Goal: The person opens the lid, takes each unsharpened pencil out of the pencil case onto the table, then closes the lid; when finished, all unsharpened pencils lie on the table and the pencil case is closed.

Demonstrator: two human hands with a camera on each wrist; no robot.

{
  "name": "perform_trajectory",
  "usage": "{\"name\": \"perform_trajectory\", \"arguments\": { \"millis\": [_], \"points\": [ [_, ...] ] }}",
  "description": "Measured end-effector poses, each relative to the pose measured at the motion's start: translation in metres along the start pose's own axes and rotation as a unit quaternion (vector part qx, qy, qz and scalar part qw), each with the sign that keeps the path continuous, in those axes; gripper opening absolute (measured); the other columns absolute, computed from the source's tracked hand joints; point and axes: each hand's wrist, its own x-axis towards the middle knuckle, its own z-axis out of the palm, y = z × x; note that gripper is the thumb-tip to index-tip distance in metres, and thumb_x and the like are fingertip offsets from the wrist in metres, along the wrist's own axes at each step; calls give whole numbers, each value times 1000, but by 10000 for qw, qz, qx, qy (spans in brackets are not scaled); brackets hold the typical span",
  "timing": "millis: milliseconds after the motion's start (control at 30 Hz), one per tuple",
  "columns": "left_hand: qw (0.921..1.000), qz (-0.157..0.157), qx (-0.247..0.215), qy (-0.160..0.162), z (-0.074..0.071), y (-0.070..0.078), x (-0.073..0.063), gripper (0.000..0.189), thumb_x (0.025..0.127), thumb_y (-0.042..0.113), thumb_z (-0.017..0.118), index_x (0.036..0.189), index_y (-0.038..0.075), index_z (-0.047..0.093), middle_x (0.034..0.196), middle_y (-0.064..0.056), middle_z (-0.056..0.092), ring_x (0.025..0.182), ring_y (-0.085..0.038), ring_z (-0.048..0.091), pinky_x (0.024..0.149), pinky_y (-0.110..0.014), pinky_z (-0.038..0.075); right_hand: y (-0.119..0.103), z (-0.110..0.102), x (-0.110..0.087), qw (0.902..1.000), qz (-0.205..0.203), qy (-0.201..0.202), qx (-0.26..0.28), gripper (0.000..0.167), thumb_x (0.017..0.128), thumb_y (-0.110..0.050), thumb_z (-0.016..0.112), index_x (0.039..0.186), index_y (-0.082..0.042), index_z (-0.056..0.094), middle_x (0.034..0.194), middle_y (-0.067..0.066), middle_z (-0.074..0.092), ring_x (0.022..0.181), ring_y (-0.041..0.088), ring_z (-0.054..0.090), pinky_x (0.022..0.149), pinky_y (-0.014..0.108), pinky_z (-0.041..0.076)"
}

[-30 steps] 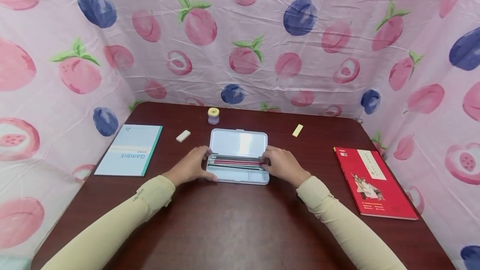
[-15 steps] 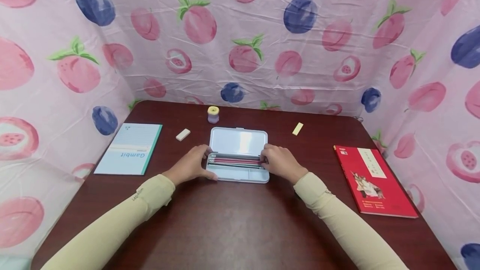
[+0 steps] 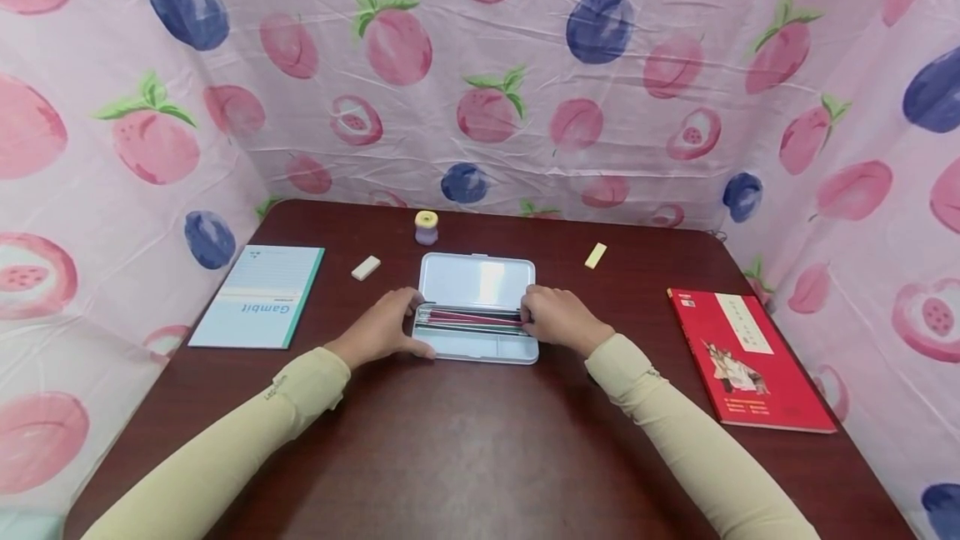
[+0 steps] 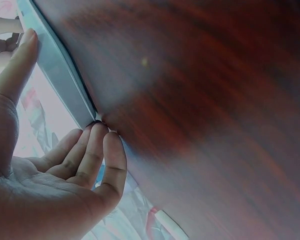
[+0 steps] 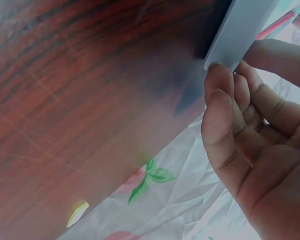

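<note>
My left hand [image 3: 381, 327] spans the left end of one open pencil case [image 3: 456, 347], thumb at its front wall; my right hand [image 3: 558, 319] curls round the right end. I can't tell whether it also pinches any of the several slim pencils [image 3: 468, 319] inside. Between one notebook [image 3: 258, 298] and one red book [image 3: 750, 361], each well apart, the smooth-walled case lies on glossy, grained wood [image 3: 480, 448] that stretches towards me.

pale pencil case [image 3: 465, 346] | opened, flat on table [image 3: 480, 457] | pencils [image 3: 472, 319] lengthwise inside
</note>
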Motion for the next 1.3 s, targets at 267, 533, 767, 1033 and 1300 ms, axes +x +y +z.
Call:
{"name": "perform_trajectory", "arguments": {
  "millis": [267,533,767,1033,1300],
  "points": [
    [9999,109,72,65,-4,6,3,91,72,40,101,140,2,55,127,-14,63,117,-27,58,107,-46,55,-1,-2,-2,9981,-173,282,-516,10,91,-13,83,87,-10,75,85,4,64,68,14,59,66,34,57],
    [9999,85,69,14,-3,8,5,91,72,41,100,141,2,54,129,-14,62,118,-27,57,108,-46,54,2,-1,-7,9953,-472,512,-669,12,90,-11,81,84,-8,71,82,5,63,63,15,58,62,34,56],
    [10000,5,68,1,-2,7,2,92,73,43,99,142,3,54,131,-15,62,120,-28,56,109,-46,54,6,0,-9,9886,-903,990,-688,18,83,-7,81,76,-9,65,74,3,60,60,14,55,57,34,53],
    [9999,-111,55,16,-1,5,0,92,72,44,100,142,4,54,130,-15,62,120,-29,57,110,-47,54,8,-1,-15,9911,-820,950,-445,10,86,-3,81,87,-5,72,81,5,65,66,15,58,62,33,55],
    [10000,-54,67,13,1,3,-3,92,72,44,100,141,3,54,129,-15,62,119,-29,57,109,-47,54,18,3,-27,9910,-676,1014,-544,7,89,-3,82,95,-6,80,85,7,65,68,18,63,65,35,59]
  ]
}}
